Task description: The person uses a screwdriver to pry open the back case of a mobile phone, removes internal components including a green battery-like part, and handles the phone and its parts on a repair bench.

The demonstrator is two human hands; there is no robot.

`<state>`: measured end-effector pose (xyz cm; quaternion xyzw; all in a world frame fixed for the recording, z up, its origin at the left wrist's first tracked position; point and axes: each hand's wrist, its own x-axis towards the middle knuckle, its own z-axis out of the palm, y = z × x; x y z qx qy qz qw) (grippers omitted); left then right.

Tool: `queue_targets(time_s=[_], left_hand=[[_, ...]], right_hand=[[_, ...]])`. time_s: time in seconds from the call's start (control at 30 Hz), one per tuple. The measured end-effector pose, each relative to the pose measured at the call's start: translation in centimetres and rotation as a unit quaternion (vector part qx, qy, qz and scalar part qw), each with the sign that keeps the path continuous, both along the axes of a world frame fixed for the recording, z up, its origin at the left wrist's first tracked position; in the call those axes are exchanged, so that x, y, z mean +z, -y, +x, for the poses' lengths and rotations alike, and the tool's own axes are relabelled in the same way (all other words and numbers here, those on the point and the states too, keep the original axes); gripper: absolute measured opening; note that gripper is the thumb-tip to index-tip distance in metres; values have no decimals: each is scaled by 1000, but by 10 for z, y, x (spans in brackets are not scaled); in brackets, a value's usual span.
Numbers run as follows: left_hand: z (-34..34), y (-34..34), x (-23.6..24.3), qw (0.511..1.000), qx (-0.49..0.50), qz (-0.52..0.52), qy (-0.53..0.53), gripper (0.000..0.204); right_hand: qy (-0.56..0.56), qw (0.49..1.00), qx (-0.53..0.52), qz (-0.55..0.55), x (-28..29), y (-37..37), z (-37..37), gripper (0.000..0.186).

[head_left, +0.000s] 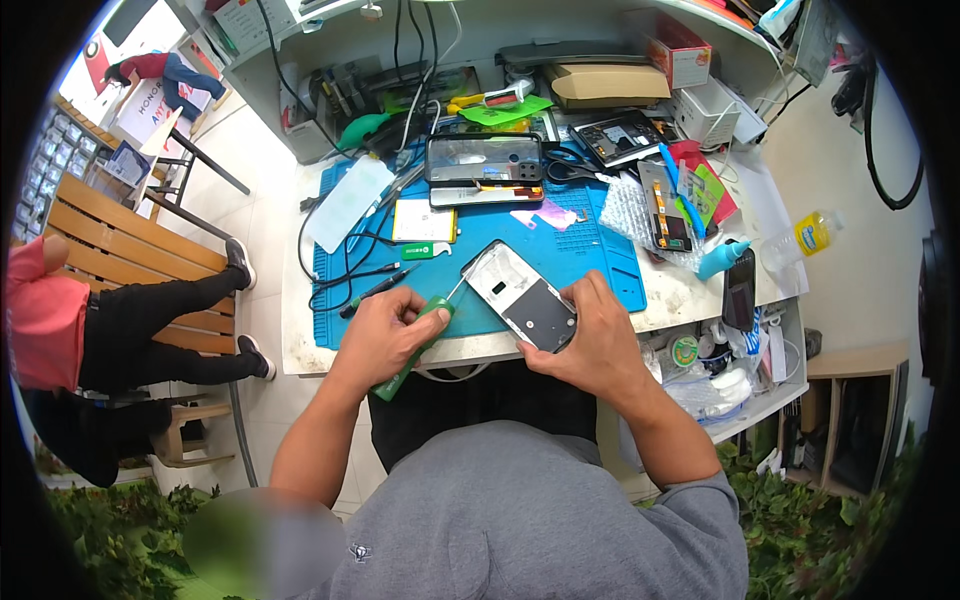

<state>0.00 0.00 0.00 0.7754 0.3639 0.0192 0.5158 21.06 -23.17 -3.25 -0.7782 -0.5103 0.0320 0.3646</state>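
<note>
My left hand (390, 333) is closed around the green handle of a screwdriver (413, 352). Its thin metal shaft points up and right, with the tip at or very near the left edge of an opened phone (519, 296). My right hand (592, 335) grips the phone's lower right end between thumb and fingers, tilting it above the front of the blue work mat (480, 262). Light metal fills the phone's upper part, and a dark grey panel its lower part. Beyond lie a green pry tool (427, 250), a white-faced battery-like piece (424, 221) and a black pen-like tool (377, 292).
A phone frame (484, 160), scissors (572, 165) and a disassembled phone (664, 207) on bubble wrap lie farther back. A teal bottle (723, 260) and a clear bottle (804, 238) are at the right. An open drawer (735, 375) sits below. People are at the left.
</note>
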Motion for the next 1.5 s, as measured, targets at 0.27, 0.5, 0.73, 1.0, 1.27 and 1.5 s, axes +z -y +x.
queue_targets(time_s=[0.27,0.5,0.73,1.0,1.27,1.5], left_hand=[[17,-13,-6,999,-40,35,3,43],[15,-39,7,986,-94,132,-41,49],[30,-64,40,948,-182,240,-103,58],[55,-73,46,901,-259,335,-93,54],[85,-50,44,891,-291,339,-80,52],[107,-27,46,879,-312,351,-82,51]], right_hand=[[-10,1000,5,-5,-1,2,6,69],[-26,998,40,-39,11,2,36,71],[-42,991,107,-69,12,-3,90,66],[-21,985,134,-103,12,-9,106,70],[-44,983,132,-116,11,-9,110,91],[-100,983,114,-101,11,-7,107,133]])
